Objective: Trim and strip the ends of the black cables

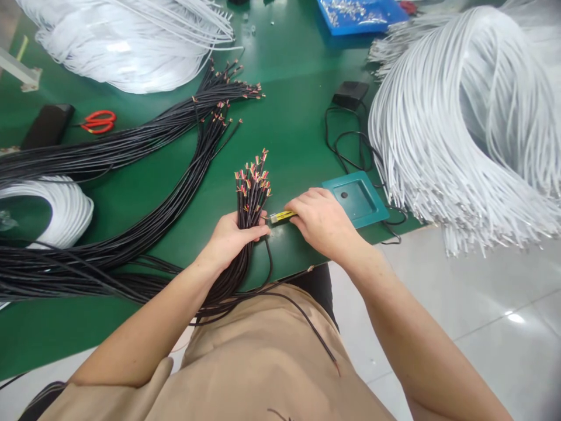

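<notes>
A bundle of black cables [251,204], with red, yellow and white wire ends fanned at the top, stands upright in my left hand [231,238]. The fingers wrap round it just below the ends, and the thumb lies across the front. My right hand [323,221] is closed on a small yellow and black tool [283,217], whose tip points left, close to my left fingertips. The cables curve down over the table's front edge towards my lap. One loose black cable [313,330] lies across the tan clothing.
More black cables [144,137] run along the left, near red-handled scissors [100,121]. White cable piles [131,47] [438,117] stand back left and right. A teal tray [380,217], black cord [337,146] and blue tray [350,29] are on the green table [289,140].
</notes>
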